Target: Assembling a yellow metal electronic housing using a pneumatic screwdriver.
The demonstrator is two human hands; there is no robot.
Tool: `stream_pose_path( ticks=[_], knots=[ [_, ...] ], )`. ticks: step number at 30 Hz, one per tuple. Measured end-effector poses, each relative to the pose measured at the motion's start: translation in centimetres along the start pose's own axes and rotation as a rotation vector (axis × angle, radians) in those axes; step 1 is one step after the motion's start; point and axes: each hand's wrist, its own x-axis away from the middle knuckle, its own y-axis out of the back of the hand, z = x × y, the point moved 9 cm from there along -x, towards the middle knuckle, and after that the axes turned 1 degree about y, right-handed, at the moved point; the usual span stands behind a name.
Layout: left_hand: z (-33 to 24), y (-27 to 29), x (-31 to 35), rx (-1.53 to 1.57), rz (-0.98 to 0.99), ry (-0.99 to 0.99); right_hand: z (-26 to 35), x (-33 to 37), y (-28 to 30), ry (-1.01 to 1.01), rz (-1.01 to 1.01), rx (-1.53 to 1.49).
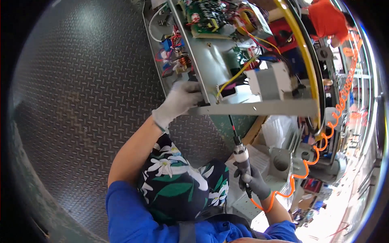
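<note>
My left hand (181, 101), in a white glove, is at the near left corner of an open metal chassis (210, 60), its fingers closed on the upright metal panel (190, 52). The fingertips are partly hidden there. My right hand (256, 183), in a grey glove, grips a powered screwdriver (242, 160) with an orange coiled air hose (304, 166). The long bit points up and away, its tip close under the chassis's flat near rail (259, 108). Whether the tip touches a screw cannot be made out.
Inside the chassis are a green circuit board (206, 18), a wire bundle (175, 44) and a grey-white block (269, 83). A yellow curved rim (304, 48) bounds its right side. Grey metal parts (279, 162) stand at right. Beyond, another person's orange-red sleeve (327, 20) shows. Patterned flooring (81, 101) lies left.
</note>
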Motion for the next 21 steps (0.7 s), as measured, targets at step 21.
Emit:
stream_pose_path(
  ticks=[21],
  knots=[
    [-3.2, -3.3, -1.9, 0.017, 0.107, -0.448, 1.9, 0.6, -1.1, -0.132, -0.14, 0.05]
  ],
)
